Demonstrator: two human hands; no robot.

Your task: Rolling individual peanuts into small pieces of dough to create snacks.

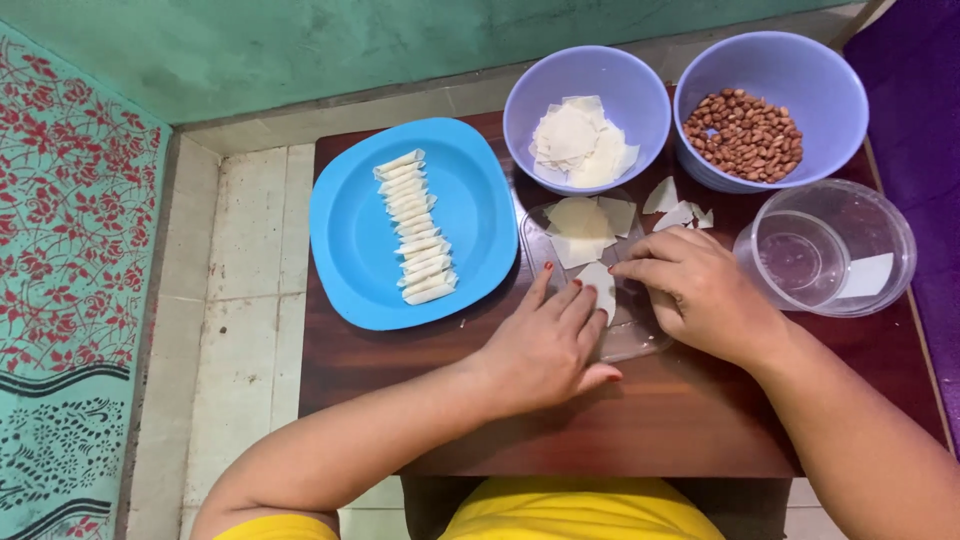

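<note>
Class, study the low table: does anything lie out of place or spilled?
Yes. A few torn white wrapper scraps lie loose on the wooden table, between the two purple bowls and the clear lid, outside any dish. The rolls on the blue plate lie neatly stacked.

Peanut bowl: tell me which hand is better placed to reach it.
Probably the right hand: it lies just below the peanut bowl, while the left hand sits farther off, toward the blue plate.
</note>
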